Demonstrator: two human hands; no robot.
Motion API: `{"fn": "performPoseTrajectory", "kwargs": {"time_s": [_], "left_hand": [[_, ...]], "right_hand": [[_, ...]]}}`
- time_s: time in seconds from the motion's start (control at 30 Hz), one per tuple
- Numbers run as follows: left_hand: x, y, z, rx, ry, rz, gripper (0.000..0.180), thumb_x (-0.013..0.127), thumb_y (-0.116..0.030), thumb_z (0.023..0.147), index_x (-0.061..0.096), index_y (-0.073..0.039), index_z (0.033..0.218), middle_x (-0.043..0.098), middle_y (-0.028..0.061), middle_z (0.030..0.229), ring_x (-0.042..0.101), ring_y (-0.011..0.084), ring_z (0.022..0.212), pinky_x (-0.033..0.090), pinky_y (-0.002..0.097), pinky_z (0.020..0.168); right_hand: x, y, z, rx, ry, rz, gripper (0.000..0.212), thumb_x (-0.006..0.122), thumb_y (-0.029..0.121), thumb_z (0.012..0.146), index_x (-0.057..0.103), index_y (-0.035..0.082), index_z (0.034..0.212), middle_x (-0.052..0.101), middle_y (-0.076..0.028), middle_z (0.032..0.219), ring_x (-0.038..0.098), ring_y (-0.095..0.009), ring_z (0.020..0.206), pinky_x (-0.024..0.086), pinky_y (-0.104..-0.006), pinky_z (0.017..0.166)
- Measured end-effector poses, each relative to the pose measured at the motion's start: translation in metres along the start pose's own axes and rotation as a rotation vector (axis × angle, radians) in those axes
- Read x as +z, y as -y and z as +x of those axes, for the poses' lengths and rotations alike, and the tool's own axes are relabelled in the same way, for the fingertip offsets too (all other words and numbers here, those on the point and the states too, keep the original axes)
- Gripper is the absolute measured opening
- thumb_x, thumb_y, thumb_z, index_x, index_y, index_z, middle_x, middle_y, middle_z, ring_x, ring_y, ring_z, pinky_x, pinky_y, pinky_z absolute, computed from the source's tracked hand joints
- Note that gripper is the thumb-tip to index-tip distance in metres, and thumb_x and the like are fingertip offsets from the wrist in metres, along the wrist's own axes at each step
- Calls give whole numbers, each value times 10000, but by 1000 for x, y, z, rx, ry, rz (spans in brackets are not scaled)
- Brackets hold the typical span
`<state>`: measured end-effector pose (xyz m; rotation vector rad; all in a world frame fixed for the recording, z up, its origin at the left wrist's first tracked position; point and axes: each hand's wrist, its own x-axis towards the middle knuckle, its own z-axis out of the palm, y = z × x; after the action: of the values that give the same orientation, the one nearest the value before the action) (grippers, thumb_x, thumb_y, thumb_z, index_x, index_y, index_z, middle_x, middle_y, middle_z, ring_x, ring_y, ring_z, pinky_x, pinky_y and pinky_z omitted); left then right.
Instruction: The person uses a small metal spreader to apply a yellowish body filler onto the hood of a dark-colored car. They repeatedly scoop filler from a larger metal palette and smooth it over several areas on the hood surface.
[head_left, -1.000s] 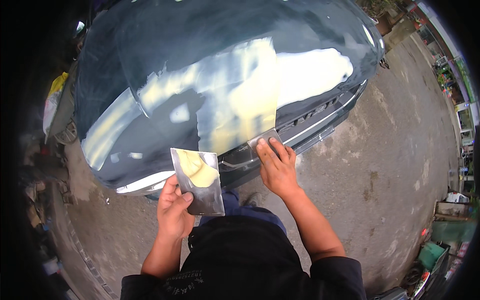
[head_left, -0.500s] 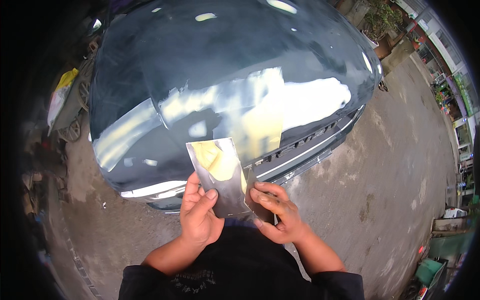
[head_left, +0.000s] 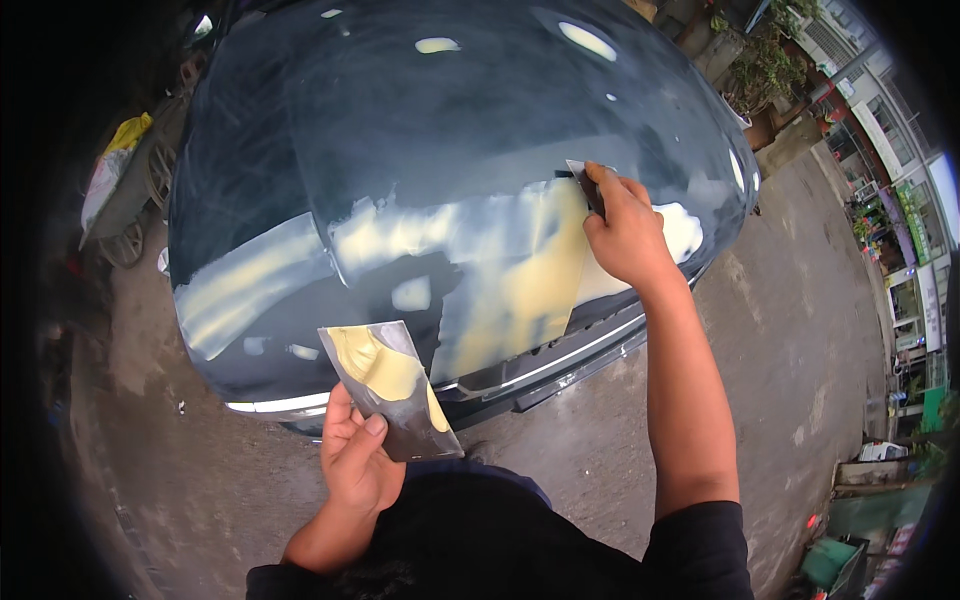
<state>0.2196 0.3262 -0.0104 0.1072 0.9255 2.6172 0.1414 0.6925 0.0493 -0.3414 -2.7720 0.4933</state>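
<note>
My left hand (head_left: 355,465) grips a flat grey metal plate (head_left: 405,425) low in front of me, thumb on top. Yellow body filler (head_left: 380,370) lies in a smooth heap on the plate's far end, with a streak along its right edge. Farther forward, my right hand (head_left: 632,235) is closed on a thin dark filler spreader (head_left: 590,188), its blade at the upper right edge of a patch of smeared filler (head_left: 535,265) on the dark car hood (head_left: 390,130). Whether the blade presses on the surface is hard to tell. My hand covers part of a white patch (head_left: 682,232).
The car's front grille and bumper (head_left: 590,360) lie between the hood and me. A handcart (head_left: 125,220) with a white and yellow sack stands at the far left. Plants (head_left: 765,75) stand beyond the hood's right corner. Bare concrete ground (head_left: 770,370) stretches to the right.
My right hand has left the plate with the spreader and reached forward and right to the hood. The plate in my left hand has moved lower and left.
</note>
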Motion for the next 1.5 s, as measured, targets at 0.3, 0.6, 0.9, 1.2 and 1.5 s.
{"fn": "performPoseTrajectory", "kwargs": {"time_s": [0.3, 0.6, 0.9, 1.2, 1.5], "left_hand": [[-13, 1, 1, -6, -7, 7, 584, 536, 33, 954, 378, -9, 1515, 573, 168, 1442, 580, 256, 1326, 445, 421, 1151], [-10, 6, -2, -38, -6, 16, 596, 532, 36, 951, 366, -4, 1522, 561, 172, 1450, 571, 265, 1337, 443, 428, 1157], [-12, 7, -7, -64, 19, 44, 587, 528, 34, 957, 364, -1, 1520, 549, 176, 1461, 558, 275, 1356, 434, 434, 1170], [-9, 4, -14, -65, -17, 109, 587, 528, 31, 960, 361, -3, 1521, 547, 172, 1471, 555, 270, 1361, 429, 433, 1175], [-4, 6, -21, -99, -29, 128, 566, 539, 37, 953, 400, -30, 1497, 575, 160, 1444, 575, 266, 1339, 439, 437, 1162]], "right_hand": [[1, 45, -23, -70, 122, -69, 637, 567, 37, 817, 539, 71, 1453, 650, -149, 1355, 538, -335, 1349, 441, -542, 1040], [25, 52, -100, -177, 16, -84, 685, 578, 16, 782, 526, 52, 1464, 621, -104, 1417, 526, -333, 1345, 441, -521, 977], [67, 47, -166, -214, -96, -93, 676, 643, 20, 807, 531, 42, 1473, 624, -96, 1437, 546, -328, 1323, 416, -476, 995], [116, 31, -213, -262, -190, -56, 611, 691, 20, 803, 592, 30, 1405, 627, -95, 1436, 548, -323, 1303, 411, -465, 975], [141, 22, -245, -200, -157, 85, 637, 680, 49, 799, 573, 45, 1427, 607, -92, 1450, 525, -338, 1337, 400, -530, 992]]}}
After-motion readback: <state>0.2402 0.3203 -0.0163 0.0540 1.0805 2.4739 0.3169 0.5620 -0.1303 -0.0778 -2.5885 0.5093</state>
